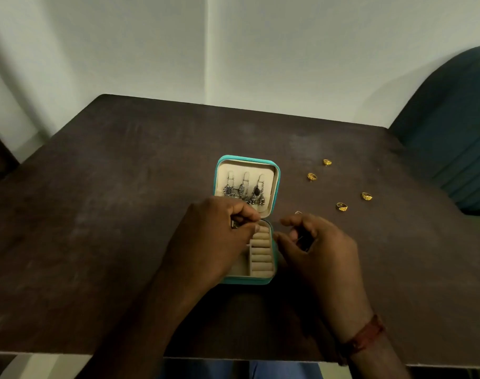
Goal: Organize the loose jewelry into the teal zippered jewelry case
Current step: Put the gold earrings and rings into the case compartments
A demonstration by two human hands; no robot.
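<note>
The teal jewelry case [276, 184] lies open in the middle of the table, its cream lid holding three dark silver dangling earrings [256, 194]. The lower half shows cream ring rolls [261, 253]. My left hand [214, 242] is over the case's lower half, fingers curled and pinching a small dark silver piece [235, 225]. My right hand [319, 242] hovers just right of the case with fingers curled round a thin dark item that is barely visible. Several gold rings [341, 206] lie loose on the table to the right.
The dark brown table [124, 201] has its near edge just below my forearms. A teal chair [452, 127] stands at the table's far right corner. A white wall rises behind. A reddish thread band circles my right wrist [366, 337].
</note>
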